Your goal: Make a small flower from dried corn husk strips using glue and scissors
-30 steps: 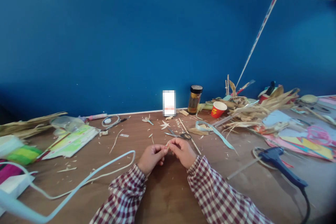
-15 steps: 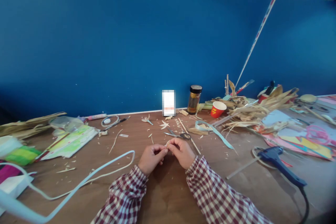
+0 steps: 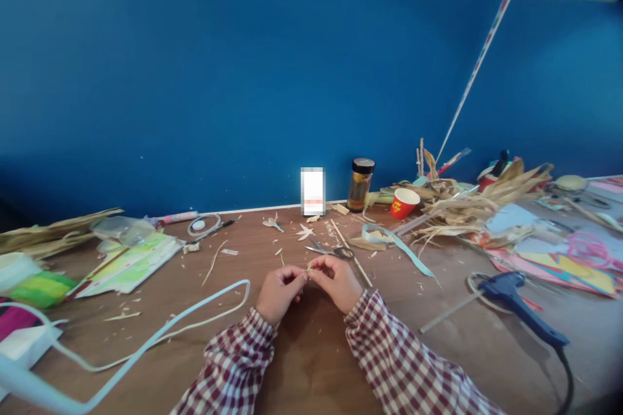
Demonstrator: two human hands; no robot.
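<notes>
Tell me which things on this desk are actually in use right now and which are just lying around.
In use: small strip, pinched between left hand and right hand.
Lying about: scissors, glue gun, red cup, jar, dry husks.

Craft workshop: brown wooden worktable (image 3: 311, 363) set against a blue wall (image 3: 243, 91), littered with dried straw-coloured husk strips (image 3: 477, 207), steel scissors (image 3: 331, 250), a blue glue gun (image 3: 516, 301), coloured paper sheets (image 3: 564, 266).
</notes>
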